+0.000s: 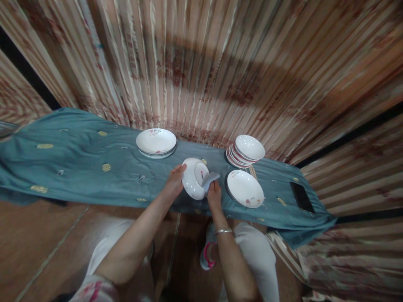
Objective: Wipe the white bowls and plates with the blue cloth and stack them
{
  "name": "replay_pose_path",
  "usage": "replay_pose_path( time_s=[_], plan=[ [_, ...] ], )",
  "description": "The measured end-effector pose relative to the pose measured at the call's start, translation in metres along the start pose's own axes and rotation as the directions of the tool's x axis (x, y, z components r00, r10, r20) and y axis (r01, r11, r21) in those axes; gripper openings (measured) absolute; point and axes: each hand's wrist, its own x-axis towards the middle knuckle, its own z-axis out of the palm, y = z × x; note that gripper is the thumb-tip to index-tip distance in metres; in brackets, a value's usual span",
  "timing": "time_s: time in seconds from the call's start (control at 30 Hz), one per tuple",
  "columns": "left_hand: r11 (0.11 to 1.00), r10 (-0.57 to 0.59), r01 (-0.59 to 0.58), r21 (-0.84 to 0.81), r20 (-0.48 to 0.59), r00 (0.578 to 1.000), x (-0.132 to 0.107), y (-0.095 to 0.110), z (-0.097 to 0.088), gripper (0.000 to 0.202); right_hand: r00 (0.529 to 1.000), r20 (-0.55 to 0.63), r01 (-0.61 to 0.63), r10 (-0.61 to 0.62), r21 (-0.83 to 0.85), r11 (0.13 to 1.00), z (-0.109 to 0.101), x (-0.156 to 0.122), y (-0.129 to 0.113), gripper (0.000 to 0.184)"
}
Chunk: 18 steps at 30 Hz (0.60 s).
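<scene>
A white plate point(191, 181) is held up over the cloth-covered table, its underside with a foot ring and a small red mark turned towards me. My left hand point(176, 181) grips its left rim. On the other side, my right hand point(214, 193) is closed on a pale cloth point(210, 180), which touches the plate's lower right part. To the right lies a small stack of white plates point(244, 188) with flower prints. Another stack of plates point(156, 141) sits at the back left. Some of my right fingers are hidden behind the cloth.
A stack of bowls point(249, 147) with red bands stands at the back right, close to the right plates. A black phone point(302, 197) lies near the right end of the green tablecloth point(82, 167). Pleated curtain point(189, 75) hangs right behind the table.
</scene>
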Motion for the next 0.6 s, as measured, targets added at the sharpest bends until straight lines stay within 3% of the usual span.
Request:
replay_pose_path(
  time_s=[0.17, 0.4, 0.6],
  plan=[
    [0.998, 0.013, -0.016, 0.064, 0.047, 0.999, -0.006, 0.002, 0.005, 0.034, 0.989, -0.033, -0.141, 0.142, 0.046, 0.989, -0.003, -0.035, -0.006, 0.047],
    [0.995, 0.07, -0.069, 0.071, -0.022, 0.997, -0.008, 0.001, 0.017, 0.04, 0.989, -0.001, -0.144, 0.147, 0.177, 0.974, -0.009, -0.074, -0.019, 0.04],
    [0.977, 0.133, -0.137, 0.166, 0.037, 0.99, -0.011, -0.007, 0.025, 0.036, 0.983, 0.048, -0.182, 0.176, 0.302, 0.936, -0.021, -0.089, -0.031, 0.046]
  ],
)
